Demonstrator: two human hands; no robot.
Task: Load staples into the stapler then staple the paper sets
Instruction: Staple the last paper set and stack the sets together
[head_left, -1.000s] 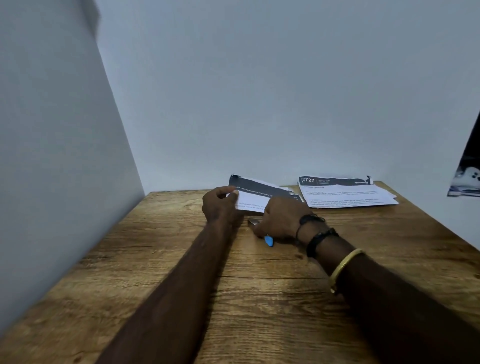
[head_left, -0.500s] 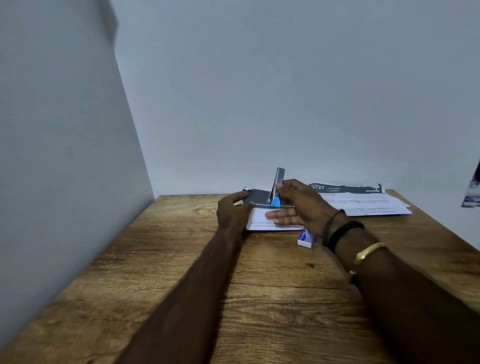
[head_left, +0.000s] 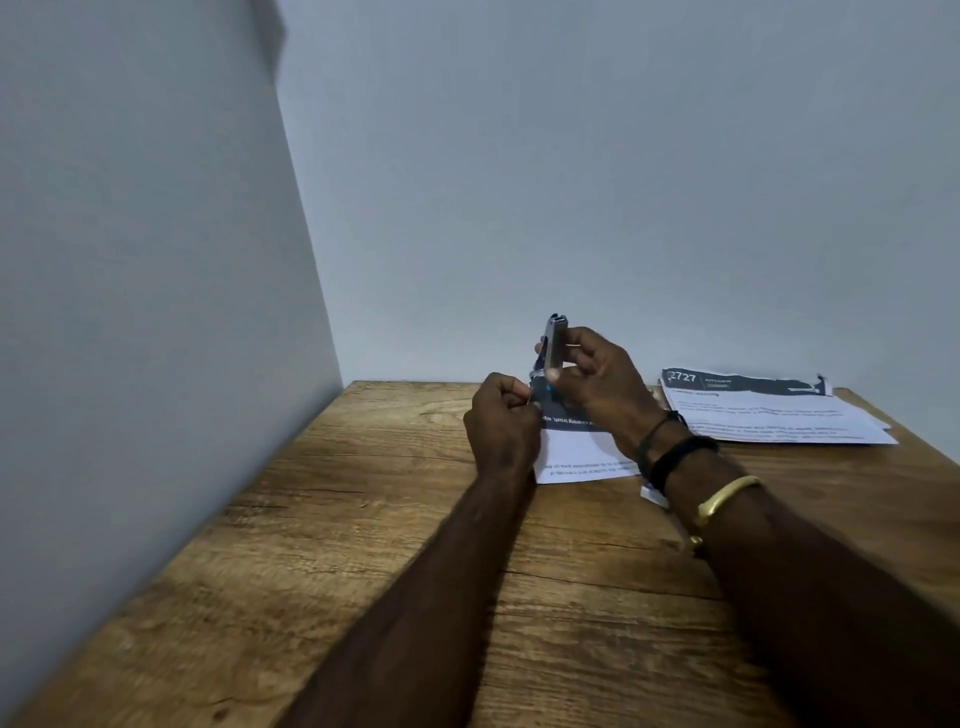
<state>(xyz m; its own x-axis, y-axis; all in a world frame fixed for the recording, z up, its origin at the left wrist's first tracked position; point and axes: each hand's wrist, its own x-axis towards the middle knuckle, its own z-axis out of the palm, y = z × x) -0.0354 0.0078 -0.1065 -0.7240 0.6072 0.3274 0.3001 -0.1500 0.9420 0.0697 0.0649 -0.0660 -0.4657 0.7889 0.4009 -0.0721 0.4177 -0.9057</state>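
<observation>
A wooden bench (head_left: 363, 519) sits in a corner of plain pale walls (head_left: 571, 156). Both forearms reach forward over it from the lower edge of the view, meeting near the far side. The right hand (head_left: 597, 384) is raised off the bench, wrist bent upward, its fingers and thumb pinching the stapler (head_left: 554, 345), which stands nearly upright with its silver top end highest and a blue part at its lower end. The left hand (head_left: 501, 426) is curled into a loose fist just beside it, fingertips closed at the stapler's lower end; what they grip there is too small to tell. Under the hands lies a paper set (head_left: 576, 457) with a dark header band. A small white box (head_left: 653, 493) shows beside the right wrist, mostly hidden. That wrist wears black bands (head_left: 675, 452) and a gold bangle (head_left: 724, 499). A second paper set (head_left: 769, 410) lies further right, well apart from the first.
</observation>
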